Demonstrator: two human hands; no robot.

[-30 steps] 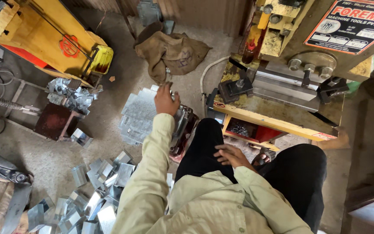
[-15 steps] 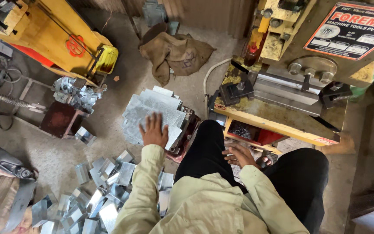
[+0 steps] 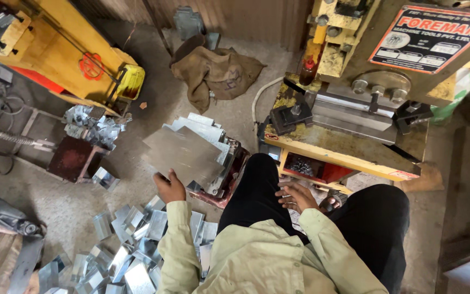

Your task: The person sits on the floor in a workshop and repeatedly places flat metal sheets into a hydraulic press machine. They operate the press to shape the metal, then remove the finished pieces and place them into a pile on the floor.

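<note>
Flat grey metal sheet point(image 3: 183, 154) lifted at a tilt off the stack of sheets point(image 3: 208, 136) on the floor; left hand point(image 3: 171, 188) pinches its near corner, grip closed on the edge, probably to peel one sheet free. Right hand point(image 3: 296, 197) rests open and empty on the lap, below the yellow press point(image 3: 349, 117); bent offcuts point(image 3: 131, 245) litter the floor at left.

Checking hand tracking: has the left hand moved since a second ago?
Yes. The left hand has pulled back from the far side of the stack of flat grey metal sheets to its near edge, gripping the top sheet, farther from the brown burlap sack.
</note>
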